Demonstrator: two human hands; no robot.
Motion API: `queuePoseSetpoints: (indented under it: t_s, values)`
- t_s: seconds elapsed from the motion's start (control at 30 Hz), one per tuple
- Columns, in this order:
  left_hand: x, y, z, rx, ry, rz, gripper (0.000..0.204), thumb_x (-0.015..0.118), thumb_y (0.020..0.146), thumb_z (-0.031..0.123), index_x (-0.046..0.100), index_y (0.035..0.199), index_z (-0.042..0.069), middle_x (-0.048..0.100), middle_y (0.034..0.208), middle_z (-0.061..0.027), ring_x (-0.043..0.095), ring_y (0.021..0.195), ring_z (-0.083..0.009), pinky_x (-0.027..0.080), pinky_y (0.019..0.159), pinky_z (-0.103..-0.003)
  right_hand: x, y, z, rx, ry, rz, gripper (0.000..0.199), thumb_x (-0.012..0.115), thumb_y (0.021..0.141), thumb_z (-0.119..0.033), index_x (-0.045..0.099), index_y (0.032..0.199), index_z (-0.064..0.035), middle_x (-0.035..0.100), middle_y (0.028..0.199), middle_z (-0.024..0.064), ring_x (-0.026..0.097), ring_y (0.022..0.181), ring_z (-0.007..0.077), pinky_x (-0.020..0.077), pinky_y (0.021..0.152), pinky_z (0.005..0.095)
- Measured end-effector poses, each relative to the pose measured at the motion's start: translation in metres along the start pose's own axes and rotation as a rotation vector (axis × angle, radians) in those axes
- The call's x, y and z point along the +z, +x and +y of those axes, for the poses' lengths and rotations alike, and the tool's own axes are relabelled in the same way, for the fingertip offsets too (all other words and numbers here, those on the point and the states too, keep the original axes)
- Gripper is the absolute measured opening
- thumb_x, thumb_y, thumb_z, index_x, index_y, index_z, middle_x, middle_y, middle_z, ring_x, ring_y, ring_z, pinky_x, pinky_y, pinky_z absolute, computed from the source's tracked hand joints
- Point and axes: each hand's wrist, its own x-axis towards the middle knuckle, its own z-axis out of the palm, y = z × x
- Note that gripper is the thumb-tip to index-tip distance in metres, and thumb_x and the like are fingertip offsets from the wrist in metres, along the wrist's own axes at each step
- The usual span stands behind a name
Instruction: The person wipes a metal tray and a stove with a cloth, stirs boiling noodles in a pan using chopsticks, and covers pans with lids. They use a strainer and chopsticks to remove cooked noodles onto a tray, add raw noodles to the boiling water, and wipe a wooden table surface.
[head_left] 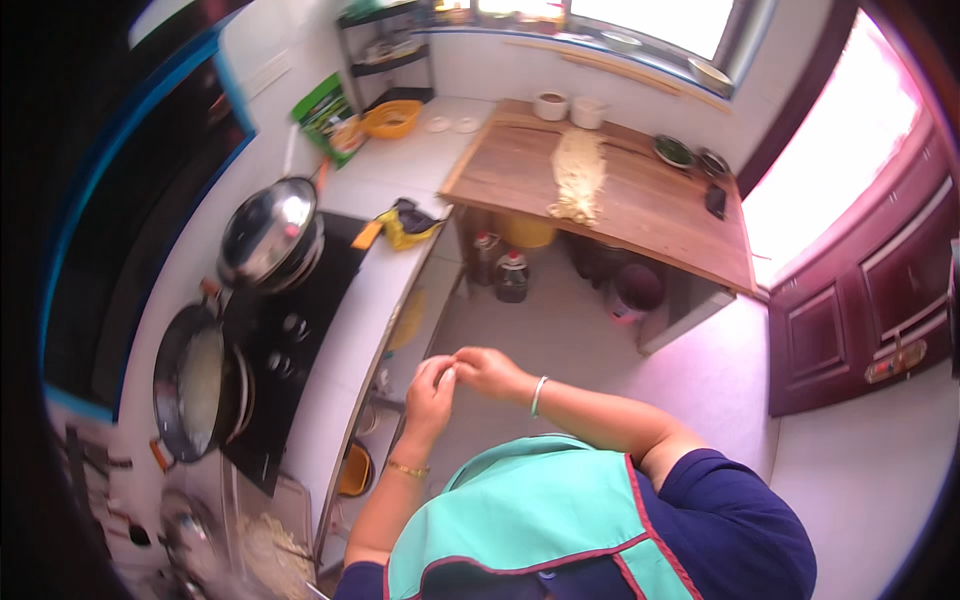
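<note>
My left hand (pixel 431 388) and my right hand (pixel 488 371) meet in front of my chest, fingertips touching. Both are closed, with the fingers pinched together; anything small between them is too hard to make out. A gold-coloured bracelet circles my left wrist and a pale green bangle my right. Below the hands lies the floor, beside the white counter (pixel 345 325). To the left, a wok (pixel 200 385) with pale liquid sits on the black stove (pixel 290 340). Farther back on the stove is a pan under a shiny domed lid (pixel 268 230).
A wooden board (pixel 650 195) at the far side bears a pile of pale noodle-like strands (pixel 578 175), white cups and small bowls. A tray of noodles (pixel 275 550) stands near left. Bottles (pixel 512 277) and a bucket (pixel 636 290) are underneath. The dark red door (pixel 870 300) is at right.
</note>
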Motion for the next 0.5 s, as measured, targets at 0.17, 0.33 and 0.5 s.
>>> queuePoseSetpoints:
  t_s: [0.17,0.33,0.5]
  values:
    - [0.114,0.114,0.033,0.124,-0.113,-0.184,0.018,0.056,0.087,0.009,0.061,0.101,0.000,0.060,0.101,-0.0101,0.060,0.091,-0.0180,0.047,0.082,-0.028,-0.141,-0.001,0.029,0.066,0.122,0.290,0.028,0.050,0.087,-0.022,0.061,0.099,0.0000,0.066,0.087,0.0135,0.063,0.082,0.0216,0.0481,0.072,0.0335]
    - [0.212,0.227,0.001,-0.063,-0.386,-0.371,0.024,0.056,0.088,0.014,0.059,0.107,-0.001,0.063,0.101,-0.0094,0.060,0.092,-0.0150,0.047,0.080,-0.028,-0.237,0.045,0.108,0.165,0.517,0.435,0.028,0.053,0.089,-0.021,0.060,0.109,-0.0026,0.064,0.094,0.0057,0.061,0.084,0.0135,0.0493,0.073,0.0281]
    - [0.282,0.364,-0.053,-0.502,-0.422,-0.401,0.036,0.054,0.090,0.022,0.051,0.120,0.002,0.057,0.107,-0.0029,0.053,0.095,-0.0104,0.044,0.078,-0.026,-0.343,0.123,0.168,0.448,0.695,0.710,0.036,0.050,0.091,-0.023,0.050,0.124,-0.0081,0.058,0.112,0.0050,0.050,0.111,0.0138,0.0418,0.092,0.0349]
